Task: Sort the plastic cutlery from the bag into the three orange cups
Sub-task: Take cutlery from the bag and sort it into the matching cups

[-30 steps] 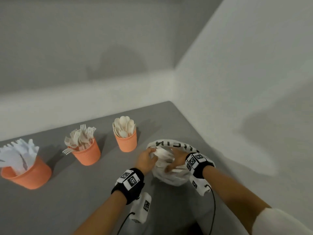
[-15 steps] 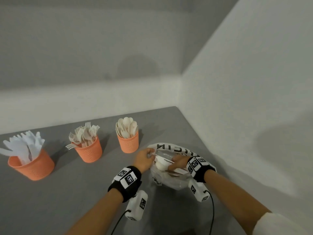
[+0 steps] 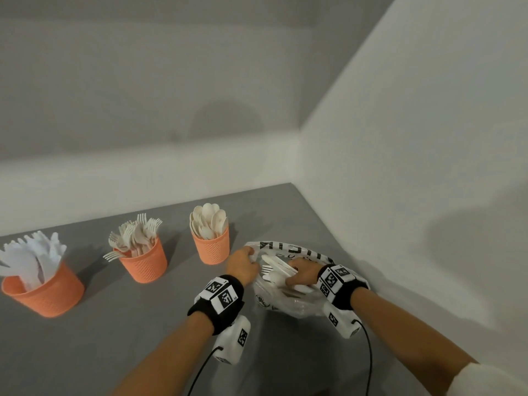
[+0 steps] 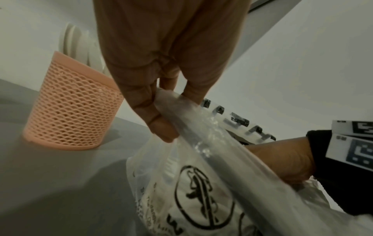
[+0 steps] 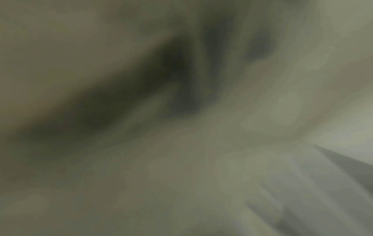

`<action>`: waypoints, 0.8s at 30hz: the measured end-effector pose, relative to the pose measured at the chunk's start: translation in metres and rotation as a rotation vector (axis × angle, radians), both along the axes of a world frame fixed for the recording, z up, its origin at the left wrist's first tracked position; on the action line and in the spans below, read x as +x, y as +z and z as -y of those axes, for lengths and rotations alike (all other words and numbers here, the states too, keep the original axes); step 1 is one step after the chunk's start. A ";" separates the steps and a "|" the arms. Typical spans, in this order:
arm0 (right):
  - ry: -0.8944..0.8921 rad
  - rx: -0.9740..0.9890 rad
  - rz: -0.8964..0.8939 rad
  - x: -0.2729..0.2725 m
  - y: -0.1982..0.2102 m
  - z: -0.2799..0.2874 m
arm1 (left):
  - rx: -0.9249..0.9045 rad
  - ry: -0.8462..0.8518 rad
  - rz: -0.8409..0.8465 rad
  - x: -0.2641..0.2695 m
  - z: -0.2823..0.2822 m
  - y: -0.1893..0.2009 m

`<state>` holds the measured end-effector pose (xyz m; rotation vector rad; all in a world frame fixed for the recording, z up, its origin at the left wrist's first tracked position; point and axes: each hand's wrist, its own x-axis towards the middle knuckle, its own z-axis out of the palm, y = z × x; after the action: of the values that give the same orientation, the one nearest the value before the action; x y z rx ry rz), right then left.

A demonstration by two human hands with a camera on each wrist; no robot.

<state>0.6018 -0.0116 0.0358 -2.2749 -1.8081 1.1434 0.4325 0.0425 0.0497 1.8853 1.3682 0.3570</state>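
Note:
Three orange mesh cups stand in a row on the grey table: knives in the left cup (image 3: 45, 292), forks in the middle cup (image 3: 145, 264), spoons in the right cup (image 3: 212, 250). The clear printed plastic bag (image 3: 288, 305) lies at the right by the wall. My left hand (image 3: 251, 255) pinches the bag's rim (image 4: 177, 102) and holds it open. My right hand (image 3: 293, 280) is inside the bag's mouth, fingers curled round a bunch of white cutlery (image 3: 274, 271). The right wrist view is only a dark blur.
The white wall (image 3: 400, 195) runs close along the bag's right side. The spoon cup (image 4: 70, 110) stands just left of my left hand. Bare grey table (image 3: 114, 338) lies in front of the cups.
My right hand has gathered white cutlery in the bag's mouth, and a fork and a spoon now show there. My left hand still holds the rim.

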 end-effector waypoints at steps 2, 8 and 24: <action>0.022 0.033 0.031 0.000 0.000 0.002 | -0.008 -0.008 -0.015 0.002 0.000 0.000; 0.054 0.091 0.060 -0.001 -0.004 0.004 | 0.006 -0.003 -0.031 0.005 0.001 0.003; 0.013 -0.147 0.181 0.008 -0.012 0.007 | -0.032 -0.033 -0.097 0.009 0.016 0.006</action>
<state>0.6097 -0.0186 0.0234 -2.5287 -1.8591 1.1419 0.4415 0.0266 0.0558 1.9183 1.3966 0.2285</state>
